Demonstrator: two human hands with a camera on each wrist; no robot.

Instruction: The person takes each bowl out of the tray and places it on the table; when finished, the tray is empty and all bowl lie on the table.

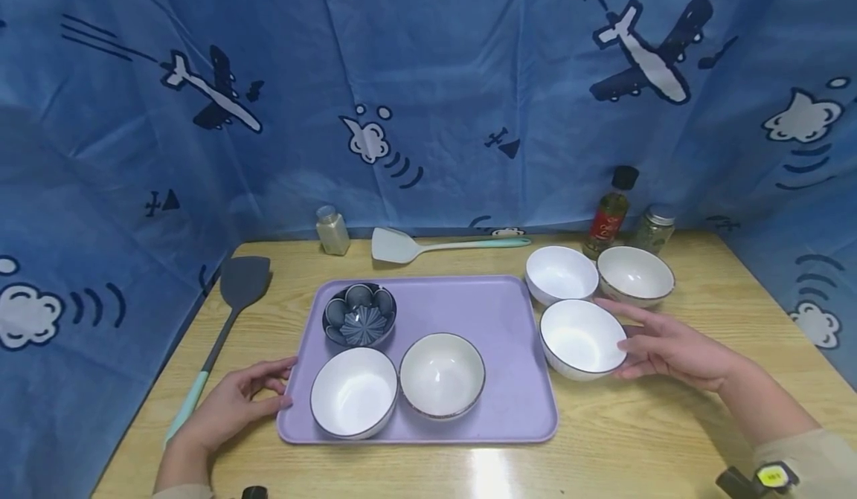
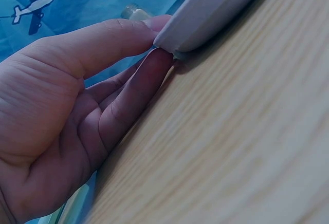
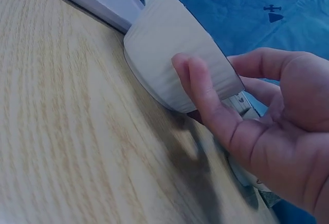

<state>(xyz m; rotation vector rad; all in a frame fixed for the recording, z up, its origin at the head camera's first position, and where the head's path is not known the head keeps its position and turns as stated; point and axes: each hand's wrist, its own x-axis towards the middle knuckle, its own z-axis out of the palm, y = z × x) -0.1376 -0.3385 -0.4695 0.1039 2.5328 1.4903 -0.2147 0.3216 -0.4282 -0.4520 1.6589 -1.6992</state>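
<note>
My left hand [image 1: 234,402] pinches the left edge of a purple tray [image 1: 509,402], the thumb on its rim and a finger under it in the left wrist view. On the tray stand a dark blue patterned bowl [image 1: 361,319], a white bowl [image 1: 353,391] with a dark rim and a cream bowl [image 1: 442,376]. Beyond the tray's right side, my right hand [image 1: 669,343] holds another dark-rimmed white bowl [image 1: 581,337] by its right side. Fingers [image 3: 200,85] spread against the ribbed outer wall of that bowl in the right wrist view.
Right of the tray stand a white bowl [image 1: 561,274] and a cream bowl [image 1: 634,274]. Behind them are a red-labelled bottle [image 1: 608,216] and a jar [image 1: 655,230]. A shaker [image 1: 332,230] and a white spatula [image 1: 396,246] sit at the back, a dark spatula [image 1: 244,283] at left.
</note>
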